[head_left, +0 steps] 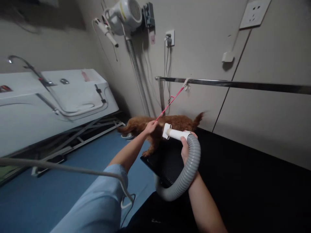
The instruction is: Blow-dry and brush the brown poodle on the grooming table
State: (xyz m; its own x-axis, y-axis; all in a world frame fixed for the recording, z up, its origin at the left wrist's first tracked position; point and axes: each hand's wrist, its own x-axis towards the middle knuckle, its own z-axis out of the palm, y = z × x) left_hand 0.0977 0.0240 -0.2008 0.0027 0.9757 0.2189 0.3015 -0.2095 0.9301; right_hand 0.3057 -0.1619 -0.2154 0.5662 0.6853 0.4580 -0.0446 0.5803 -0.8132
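From my remote station, I have the reddish-brown dog (179,122) at the center of the dial, standing with its tail toward 3 o'clock and its head, somewhat blurred, toward 9. One front paw rests at the corner of the black tabletop (245,168), which fills 3 to 5 o'clock.

I see the left hand (151,127) just off center toward 7, its fingers pinching the pink leash (175,97) right over the dog's shoulders. The leash runs taut up between 1 and 2 to a pale tie on the metal rail (213,83).

At 4 o'clock I find the right hand (185,147), fingers wrapped around the white nozzle (178,134); part of the grip is hidden behind the handle. The nozzle's flat head points toward 9 and sits at the dog's flank, though I can't tell whether it touches the fur. From the handle a gray corrugated hose (194,153) loops over the right forearm and down to between 5 and 6.

Farther out I pick up a white bathing tub (107,97) between 9 and 10, a wall-mounted dryer (121,16) at 11, and blue floor (89,187) between 7 and 8.
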